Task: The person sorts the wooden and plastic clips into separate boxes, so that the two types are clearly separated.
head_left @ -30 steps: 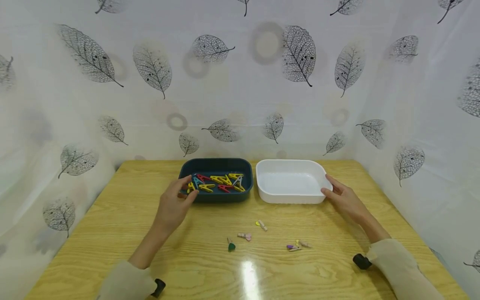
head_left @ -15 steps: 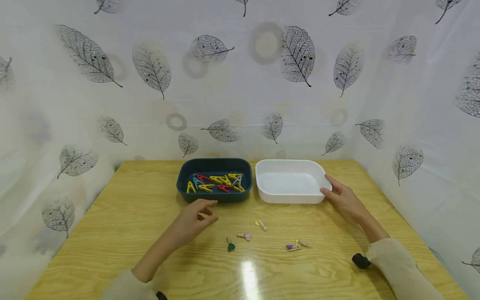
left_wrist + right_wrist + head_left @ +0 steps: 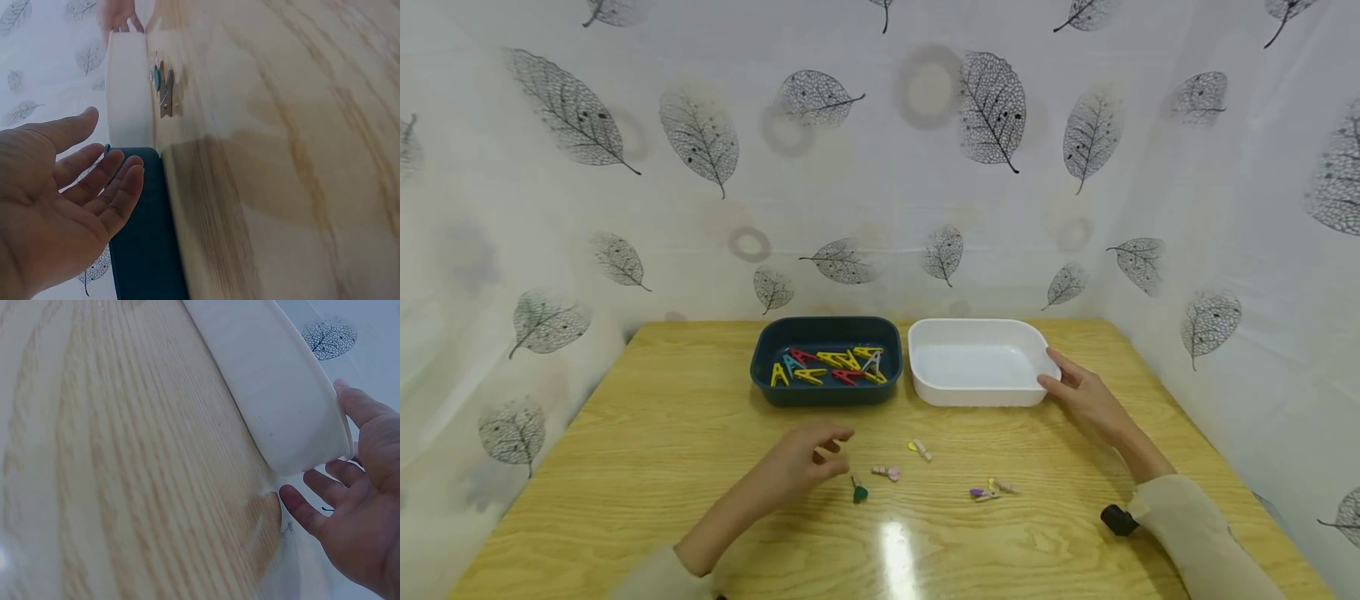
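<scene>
My left hand hovers over the table with relaxed, slightly bent fingers and nothing between them. A small clothespin with a green decoration lies just below its fingertips, and one with a pink heart lies to the right. In the left wrist view, the left hand shows its spread fingers against the dark tray. My right hand holds the right end of a white tray, thumb at the rim. The right wrist view shows the hand around that end, several fingers along its outside.
A dark blue tray with several red, yellow and blue plastic clips stands left of the white tray. More small clothespins lie in front: one with a yellow decoration, one purple. A leaf-print curtain backs the table.
My left hand has moved from the dark tray's left end toward the front and right, over the table near the green clothespin. The right hand has stayed at the white tray.
</scene>
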Tool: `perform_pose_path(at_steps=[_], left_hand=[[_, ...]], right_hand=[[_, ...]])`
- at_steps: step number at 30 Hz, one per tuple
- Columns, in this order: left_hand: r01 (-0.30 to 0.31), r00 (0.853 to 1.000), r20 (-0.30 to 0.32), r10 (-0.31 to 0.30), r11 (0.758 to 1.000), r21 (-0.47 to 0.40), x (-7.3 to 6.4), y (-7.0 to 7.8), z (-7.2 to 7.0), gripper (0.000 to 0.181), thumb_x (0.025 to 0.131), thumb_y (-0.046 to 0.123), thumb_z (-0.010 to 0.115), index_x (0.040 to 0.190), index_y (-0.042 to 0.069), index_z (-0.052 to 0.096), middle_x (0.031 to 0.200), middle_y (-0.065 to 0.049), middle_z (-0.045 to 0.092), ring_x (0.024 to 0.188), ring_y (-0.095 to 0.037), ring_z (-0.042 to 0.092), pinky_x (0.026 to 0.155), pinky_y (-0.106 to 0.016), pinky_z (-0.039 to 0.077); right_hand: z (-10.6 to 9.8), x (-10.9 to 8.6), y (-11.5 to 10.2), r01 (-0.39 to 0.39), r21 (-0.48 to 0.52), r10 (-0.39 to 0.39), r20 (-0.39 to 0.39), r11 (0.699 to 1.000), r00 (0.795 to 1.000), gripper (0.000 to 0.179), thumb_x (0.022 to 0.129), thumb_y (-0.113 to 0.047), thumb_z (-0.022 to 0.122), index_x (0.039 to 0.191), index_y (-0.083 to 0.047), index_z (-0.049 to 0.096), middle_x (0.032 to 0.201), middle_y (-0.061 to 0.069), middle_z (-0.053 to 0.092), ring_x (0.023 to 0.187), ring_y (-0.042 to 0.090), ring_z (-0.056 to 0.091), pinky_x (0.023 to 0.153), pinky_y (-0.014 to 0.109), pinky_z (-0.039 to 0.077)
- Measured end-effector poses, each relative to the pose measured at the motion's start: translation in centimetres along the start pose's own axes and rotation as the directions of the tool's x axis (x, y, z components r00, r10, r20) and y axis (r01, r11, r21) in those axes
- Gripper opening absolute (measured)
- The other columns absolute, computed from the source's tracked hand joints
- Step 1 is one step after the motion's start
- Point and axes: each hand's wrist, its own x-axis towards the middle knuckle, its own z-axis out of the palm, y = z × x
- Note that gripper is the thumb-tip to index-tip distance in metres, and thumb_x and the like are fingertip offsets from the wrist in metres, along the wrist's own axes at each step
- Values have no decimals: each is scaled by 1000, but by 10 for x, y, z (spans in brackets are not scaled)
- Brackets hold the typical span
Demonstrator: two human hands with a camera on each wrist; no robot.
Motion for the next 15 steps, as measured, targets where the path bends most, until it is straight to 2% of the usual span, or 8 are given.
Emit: perform_pose_path(at_steps=[5, 9, 15], left_hand=[[-20, 997, 69, 18, 1000, 24, 0, -2, 5, 42, 95, 8, 75, 133, -5, 64, 126, -19, 66, 107, -33, 67, 86, -42, 60], [-35, 992, 121, 27, 997, 69, 0, -3, 10, 43, 94, 10, 76, 133, -4, 64, 123, -14, 67, 107, -30, 67, 89, -43, 58], [-63, 989, 140, 44, 989, 136, 2, -1, 14, 39, 93, 12, 77, 127, -3, 69, 110, -5, 66, 99, -21, 62, 87, -34, 55]], right_hand=[[0, 0, 0, 8, 10, -8, 4, 1000, 1000, 79, 107, -31, 60, 165, -3, 14, 170, 21, 11, 154, 41, 16, 104, 4, 30], [0, 1, 0, 9, 20, -9, 4, 1000, 1000, 79, 107, -31, 60, 165, -4, 14, 170, 21, 11, 154, 40, 16, 105, 5, 31], [0, 1, 1, 0, 28, 0, 5, 1000, 1000, 80, 107, -31, 61, 165, -4, 14, 170, 21, 10, 154, 40, 16, 105, 5, 31]])
